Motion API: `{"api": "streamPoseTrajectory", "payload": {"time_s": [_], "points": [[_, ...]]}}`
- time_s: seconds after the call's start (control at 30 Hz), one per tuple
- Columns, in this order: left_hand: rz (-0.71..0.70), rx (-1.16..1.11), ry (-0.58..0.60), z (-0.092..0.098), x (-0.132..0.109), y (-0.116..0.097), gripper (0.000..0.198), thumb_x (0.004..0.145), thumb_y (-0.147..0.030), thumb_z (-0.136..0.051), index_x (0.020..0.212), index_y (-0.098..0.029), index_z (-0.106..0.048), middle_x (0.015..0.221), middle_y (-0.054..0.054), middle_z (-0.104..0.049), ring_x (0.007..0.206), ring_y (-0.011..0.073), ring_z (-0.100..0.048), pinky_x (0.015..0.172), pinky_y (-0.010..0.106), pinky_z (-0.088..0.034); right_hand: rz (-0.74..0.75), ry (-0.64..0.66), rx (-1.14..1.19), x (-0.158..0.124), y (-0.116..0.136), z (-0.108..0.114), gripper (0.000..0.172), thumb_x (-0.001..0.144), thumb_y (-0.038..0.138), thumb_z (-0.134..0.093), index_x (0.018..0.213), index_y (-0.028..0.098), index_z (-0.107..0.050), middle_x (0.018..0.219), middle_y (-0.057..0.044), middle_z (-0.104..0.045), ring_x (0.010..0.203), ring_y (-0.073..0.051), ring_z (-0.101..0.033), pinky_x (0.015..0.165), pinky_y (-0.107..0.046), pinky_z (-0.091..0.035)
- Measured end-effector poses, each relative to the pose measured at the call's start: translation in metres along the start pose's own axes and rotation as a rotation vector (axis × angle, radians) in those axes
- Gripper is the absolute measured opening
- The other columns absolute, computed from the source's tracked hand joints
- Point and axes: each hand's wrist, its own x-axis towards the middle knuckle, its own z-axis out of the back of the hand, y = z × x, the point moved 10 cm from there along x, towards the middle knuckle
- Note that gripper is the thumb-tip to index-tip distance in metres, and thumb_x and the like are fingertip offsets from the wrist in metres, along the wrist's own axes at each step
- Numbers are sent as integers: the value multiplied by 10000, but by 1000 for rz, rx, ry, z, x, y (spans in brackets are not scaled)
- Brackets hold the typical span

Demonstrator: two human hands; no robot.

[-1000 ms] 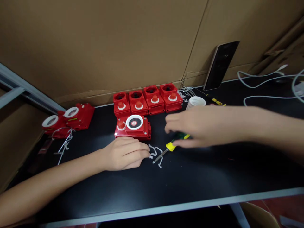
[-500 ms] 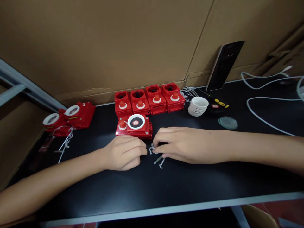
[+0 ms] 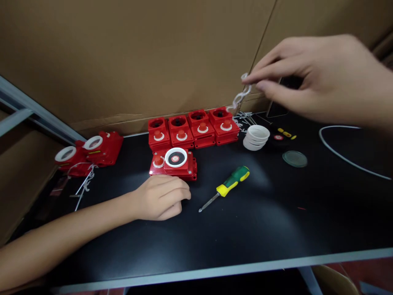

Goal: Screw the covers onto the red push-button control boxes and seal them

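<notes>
Two hands in view. Left hand (image 3: 159, 197) rests on the black table (image 3: 245, 237), fingers curled nearly closed; nothing shows in it. It lies just in front of a lone red box (image 3: 173, 164). That box's round well holds a white ring around a black and red disc, with a red button beside it.

Screwdriver (image 3: 229, 186) lies free to the right, tip toward the near edge.

Behind: a row of four red boxes (image 3: 193, 129), each with an open dark well and a white-collared button. Stack of white rings (image 3: 256, 137) and a clear disc (image 3: 294, 158) sit to the right.

Right hand (image 3: 316, 78) is high above the table's far side, thumb and forefinger pinched on a white wire tie (image 3: 241, 95) that dangles below them.

Judgement: the step in hand is clearing the tie off the work area. A piece this thin needs a steady pinch until it is put down.
</notes>
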Motion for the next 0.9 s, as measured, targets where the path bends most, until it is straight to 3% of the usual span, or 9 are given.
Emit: {"api": "streamPoseTrajectory", "payload": {"time_s": [0.1, 0.2, 0.3, 0.43, 0.67, 0.77, 0.83, 0.9], "points": [[0, -3, 1, 0, 0, 0, 273, 959, 7, -566, 1135, -183, -652, 913, 62, -804, 777, 187, -787, 710, 286, -652, -65, -60, -76, -1, -45, -2, 329, 1107, 458, -613, 1183, 312, -898, 1171, -64, -865, 1086, -238, -811, 880, -385, -584], [-5, -5, 5, 0, 0, 0, 273, 951, 12, -572, 1130, -175, -656, 912, 68, -807, 772, 192, -787, 704, 292, -652, -134, 41, -88, 0, -81, -28, 218, 1037, 437, -748, 1096, 320, -922, 1090, -47, -873, 988, -211, -799, 851, -384, -559], [4, 6, 13, 0, 0, 0, 274, 956, 2, -568, 1133, -188, -655, 915, 57, -812, 769, 187, -786, 707, 288, -656, -245, 179, -44, 1, -98, -52, 203, 946, 383, -892, 1122, 291, -932, 1170, -52, -885, 1040, -184, -802, 888, -357, -553], [3, 11, 16, 0, 0, 0, 275, 962, -2, -556, 1132, -194, -653, 919, 53, -816, 770, 183, -787, 710, 289, -664, -343, 358, -25, -1, -88, -60, 320, 951, 338, -855, 1248, 230, -904, 1262, -48, -880, 1137, -150, -799, 927, -345, -529], [-37, -10, 6, 2, 1, -3, 216, 1002, -40, -564, 1133, -191, -646, 902, 64, -808, 749, 185, -750, 678, 309, -635, -449, 465, -77, -1, -59, -45, 425, 1017, 288, -613, 1311, 103, -859, 1306, -65, -859, 1251, -194, -774, 944, -437, -483], [-40, 31, -68, 15, 1, -5, 237, 941, -37, -598, 1095, -212, -640, 864, 35, -788, 714, 185, -715, 679, 328, -624, -414, 525, -48, -4, -48, -51, 392, 1029, 317, -641, 1261, 112, -881, 1221, -54, -880, 1116, -162, -796, 918, -432, -485], [51, 133, -169, 28, -2, 4, 283, 883, -25, -627, 1074, -234, -625, 874, 13, -772, 749, 192, -713, 747, 360, -631, -362, 613, 41, -14, -38, -64, 308, 1027, 330, -713, 1187, 148, -903, 1087, -21, -893, 914, -104, -783, 857, -379, -492], [188, 231, -314, 45, -10, 19, 287, 866, -57, -665, 1077, -246, -617, 946, 26, -758, 857, 224, -724, 810, 407, -621, -341, 604, 152, -25, -30, -71, 176, 975, 326, -836, 1051, 190, -917, 919, 9, -871, 722, -76, -717, 759, -328, -477]]}}
